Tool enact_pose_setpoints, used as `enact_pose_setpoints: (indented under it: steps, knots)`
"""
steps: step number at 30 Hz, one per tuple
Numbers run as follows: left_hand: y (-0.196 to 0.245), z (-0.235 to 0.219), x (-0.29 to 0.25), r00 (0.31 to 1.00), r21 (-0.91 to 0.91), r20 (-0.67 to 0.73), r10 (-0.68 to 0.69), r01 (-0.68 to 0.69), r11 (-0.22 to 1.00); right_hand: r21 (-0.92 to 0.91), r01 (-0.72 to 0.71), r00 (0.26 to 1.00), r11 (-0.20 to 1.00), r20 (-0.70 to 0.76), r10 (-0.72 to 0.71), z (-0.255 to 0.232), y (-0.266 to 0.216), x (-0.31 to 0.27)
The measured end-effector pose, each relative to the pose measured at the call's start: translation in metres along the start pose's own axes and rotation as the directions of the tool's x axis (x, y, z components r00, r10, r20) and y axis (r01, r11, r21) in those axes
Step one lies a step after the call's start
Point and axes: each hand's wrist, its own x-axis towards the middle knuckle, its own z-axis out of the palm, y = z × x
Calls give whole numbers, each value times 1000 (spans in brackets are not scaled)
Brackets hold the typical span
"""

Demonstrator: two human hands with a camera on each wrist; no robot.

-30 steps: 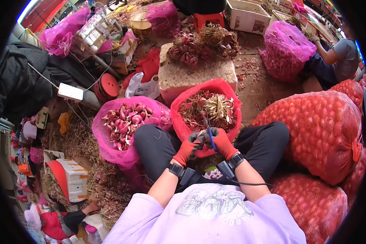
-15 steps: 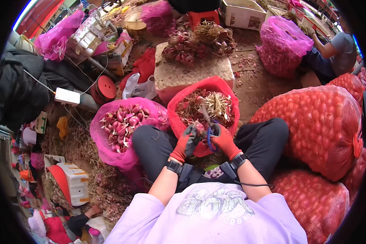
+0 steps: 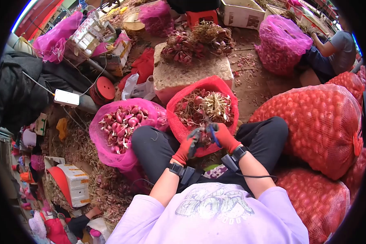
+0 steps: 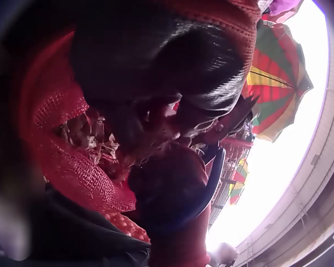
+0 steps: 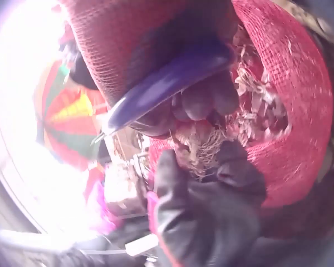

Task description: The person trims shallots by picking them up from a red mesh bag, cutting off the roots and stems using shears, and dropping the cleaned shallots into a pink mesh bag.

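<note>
In a red glove with dark palm, my left hand (image 3: 188, 146) pinches a shallot (image 5: 185, 133) with a tuft of dry roots (image 5: 203, 153) between thumb and fingers. My right hand (image 3: 226, 138), gloved alike, grips scissors by their blue handle (image 5: 172, 83). Both hands are close together over the near rim of a red mesh bag (image 3: 179, 132). Trimmings and dry stalks (image 3: 213, 103) fill that bag between my knees. Fingers hide most of the scissor blades in the wrist views.
Left of my knee stands a pink mesh bag (image 3: 99, 144) of shallots (image 3: 124, 124). Ahead, a foam block (image 3: 191, 75) carries shallot bunches (image 3: 183, 46). Full red mesh sacks (image 3: 313, 126) crowd my right side. A person (image 3: 339, 51) sits beyond them, by another pink bag (image 3: 282, 44).
Half a second ago my hands were slightly further apart, with the scissor blades showing above the shallot. Now they have come closer together, the scissors lower at the shallot.
</note>
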Motion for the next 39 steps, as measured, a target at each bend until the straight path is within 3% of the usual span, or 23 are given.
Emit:
enact_pose_setpoints:
  steps: [1,3,4,6,8,9,10,13,16,19,20,22,23,26,29,33,36,39]
  knots:
    - [7,8,2,1000,-82,-18,13,-15,997,306,-157,987,939,25,157,-1,-1,-2]
    - [15,4,2,1000,-287,-23,12,-18,958,452,-144,986,880,-13,168,-1,8,-5]
    - [16,4,2,995,-266,-95,18,-43,963,521,-134,984,843,-33,177,-2,17,-5]
    - [23,17,3,973,-218,-229,31,-82,972,377,-137,981,916,-75,178,-1,19,-5]
    - [18,13,3,984,-166,-175,31,-60,984,320,-155,963,935,-161,215,7,14,-11]
    - [12,7,6,985,-121,-166,45,-65,991,344,-59,983,937,-145,115,11,18,-10]
    - [6,1,8,985,-77,-161,59,-72,994,315,-65,981,947,-155,119,13,23,-10]
    - [10,6,7,985,-174,-173,13,-44,984,166,-98,973,981,-189,130,17,44,-4]
    - [14,-4,4,991,-312,-16,-134,122,942,51,-204,968,978,-140,209,22,34,1]
    - [19,5,6,954,-461,-148,-261,167,872,-221,-76,983,972,-178,37,29,27,-5]
    - [22,4,5,943,-482,-170,-286,173,859,-415,-47,979,909,-198,-40,29,21,-11]
    - [29,1,1,917,-523,-215,-335,182,833,-742,-5,962,670,-186,-199,24,11,-27]
    - [32,6,-2,903,-483,-277,-329,166,860,-794,-55,983,606,-148,-105,20,10,-31]
    - [33,-7,1,889,-694,-39,-456,304,652,-866,-35,981,498,-125,-149,11,8,-51]
    - [30,-13,5,883,-719,160,-441,410,562,-894,-57,982,444,-130,-136,6,11,-54]
    - [29,-5,0,851,-560,-63,-521,402,724,-932,21,982,362,-48,-181,10,-1,-50]
    - [26,2,-6,877,-407,-170,-449,352,843,-951,16,990,310,-29,-138,14,5,-45]
    - [22,15,0,884,-127,-395,-249,216,968,-898,-91,993,431,-112,-24,22,8,-44]
